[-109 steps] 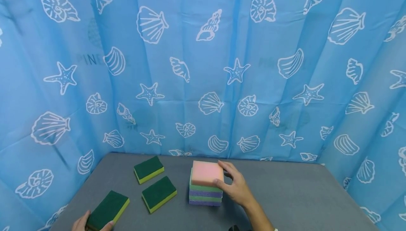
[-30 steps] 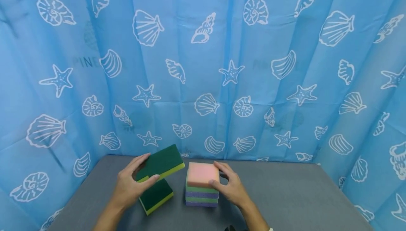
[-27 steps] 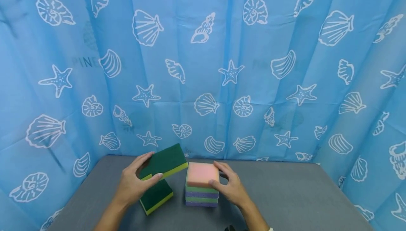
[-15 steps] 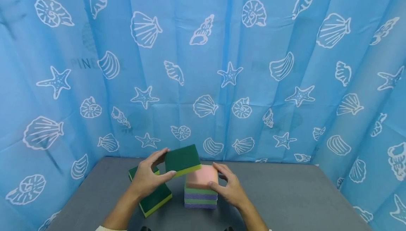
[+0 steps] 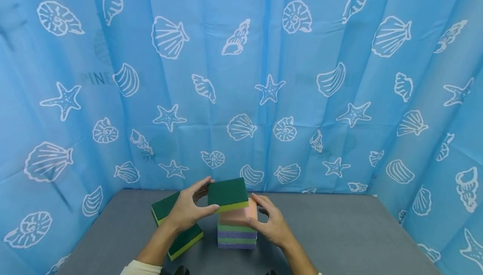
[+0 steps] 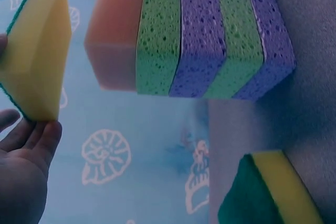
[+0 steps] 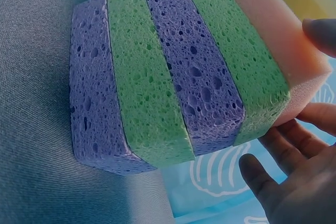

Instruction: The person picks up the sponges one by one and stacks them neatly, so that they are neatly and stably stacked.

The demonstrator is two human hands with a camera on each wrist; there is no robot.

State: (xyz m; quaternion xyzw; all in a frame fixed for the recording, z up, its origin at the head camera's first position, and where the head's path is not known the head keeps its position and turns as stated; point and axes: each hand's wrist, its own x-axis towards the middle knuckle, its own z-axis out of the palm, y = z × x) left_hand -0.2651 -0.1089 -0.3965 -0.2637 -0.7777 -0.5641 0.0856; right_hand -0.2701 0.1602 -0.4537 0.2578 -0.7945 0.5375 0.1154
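Observation:
My left hand point(image 5: 190, 210) pinches a yellow scrub sponge point(image 5: 227, 193) with a dark green scouring face, thumb at the near side and fingers at the far side. The sponge hangs over the stack, green face up; in the left wrist view a gap parts its yellow underside point(image 6: 44, 51) from the pink sponge point(image 6: 115, 40). That pink sponge tops a neat stack of alternating green and purple porous sponges point(image 7: 157, 77). My right hand point(image 5: 273, 222) grips the pink sponge from the right, thumb in front and fingers behind.
Two more green-and-yellow scrub sponges lie left of the stack on the grey table point(image 5: 339, 233): the farther one point(image 5: 166, 206) is partly behind my left hand, the nearer one point(image 5: 185, 239) beneath my forearm. A blue seashell-print curtain point(image 5: 241, 78) hangs behind the table.
My left hand has picked up the scrub sponge from the table's near left and carried it right, over the stack. My right hand keeps holding the pink sponge. The head view has shifted slightly.

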